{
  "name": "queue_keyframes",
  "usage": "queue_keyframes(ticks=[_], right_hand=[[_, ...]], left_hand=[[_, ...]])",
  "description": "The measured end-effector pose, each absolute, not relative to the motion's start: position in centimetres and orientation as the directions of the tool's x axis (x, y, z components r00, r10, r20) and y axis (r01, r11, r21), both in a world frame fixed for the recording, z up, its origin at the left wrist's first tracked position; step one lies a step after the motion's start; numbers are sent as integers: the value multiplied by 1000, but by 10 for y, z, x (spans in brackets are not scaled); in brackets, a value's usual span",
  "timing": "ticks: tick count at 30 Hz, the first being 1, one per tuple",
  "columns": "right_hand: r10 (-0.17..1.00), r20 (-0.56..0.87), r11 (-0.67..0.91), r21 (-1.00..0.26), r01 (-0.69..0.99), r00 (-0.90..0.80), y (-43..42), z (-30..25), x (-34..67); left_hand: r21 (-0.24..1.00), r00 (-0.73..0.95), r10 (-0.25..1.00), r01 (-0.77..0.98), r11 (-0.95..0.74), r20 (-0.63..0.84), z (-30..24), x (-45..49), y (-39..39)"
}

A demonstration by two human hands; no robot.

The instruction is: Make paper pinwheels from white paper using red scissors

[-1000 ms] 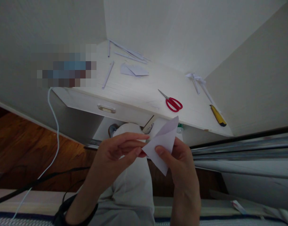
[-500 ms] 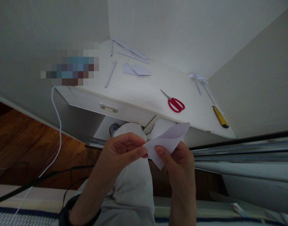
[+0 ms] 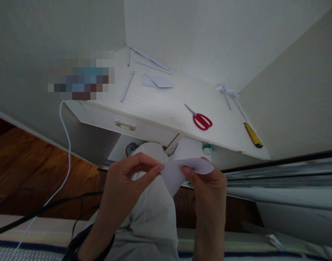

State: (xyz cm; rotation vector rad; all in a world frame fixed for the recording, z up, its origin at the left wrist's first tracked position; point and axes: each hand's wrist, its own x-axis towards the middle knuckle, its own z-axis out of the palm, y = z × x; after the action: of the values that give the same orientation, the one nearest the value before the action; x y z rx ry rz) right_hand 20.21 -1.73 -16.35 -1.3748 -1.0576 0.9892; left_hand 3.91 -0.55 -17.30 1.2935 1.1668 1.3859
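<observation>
A small piece of white paper (image 3: 172,177) is held over my lap, its upper right part curled over. My left hand (image 3: 131,177) pinches its left corner between thumb and fingertips. On the other side, my right hand (image 3: 205,181) grips the paper with the thumb in front, partly inside the curl; its other fingers are mostly hidden behind. Beyond my hands, red-handled scissors (image 3: 202,121) lie on the white desk (image 3: 155,108). A few cut paper pieces (image 3: 157,81) rest farther back.
Several rolled paper sticks (image 3: 152,65) lie at the desk's back left, one paper roll (image 3: 127,86) nearer. Joined paper rolls (image 3: 227,93) and a yellow utility knife (image 3: 253,135) are at the right. A white cable (image 3: 70,145) hangs at the left. A bottle (image 3: 207,148) stands under the desk edge.
The paper has turned and its upper right flap now curls down toward my right thumb. My left hand has shifted slightly left, still pinching the corner. The bottle has come into view.
</observation>
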Motion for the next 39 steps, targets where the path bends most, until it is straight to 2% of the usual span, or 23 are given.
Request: queue_keyframes(ticks=[6, 11, 16, 19, 26, 32, 39], right_hand=[[974, 65, 57, -998, 40, 217, -15, -159, 204], [943, 111, 100, -994, 50, 315, -14, -159, 205], [968, 86, 64, -993, 102, 234, -14, -157, 209], [943, 152, 127, -987, 102, 296, -15, -156, 210], [928, 219, 188, -973, 131, 300, -15, -162, 209], [903, 215, 201, -977, 75, 373, -13, -164, 208], [944, 175, 167, -985, 51, 280, -13, -161, 208]], left_hand=[[967, -43, 968, 68, -244, 247, -177, 34, -6], [956, -20, 961, 108, -272, 275, -178, 32, -5], [938, 7, 955, 185, -294, 298, -177, 26, -4], [920, 50, 944, 209, -331, 328, -179, 25, -3], [920, 61, 951, 243, -309, 303, -182, 22, -1], [927, 99, 947, 199, -319, 304, -184, 19, 1], [976, 64, 979, 88, -197, 192, -178, 21, 2]])
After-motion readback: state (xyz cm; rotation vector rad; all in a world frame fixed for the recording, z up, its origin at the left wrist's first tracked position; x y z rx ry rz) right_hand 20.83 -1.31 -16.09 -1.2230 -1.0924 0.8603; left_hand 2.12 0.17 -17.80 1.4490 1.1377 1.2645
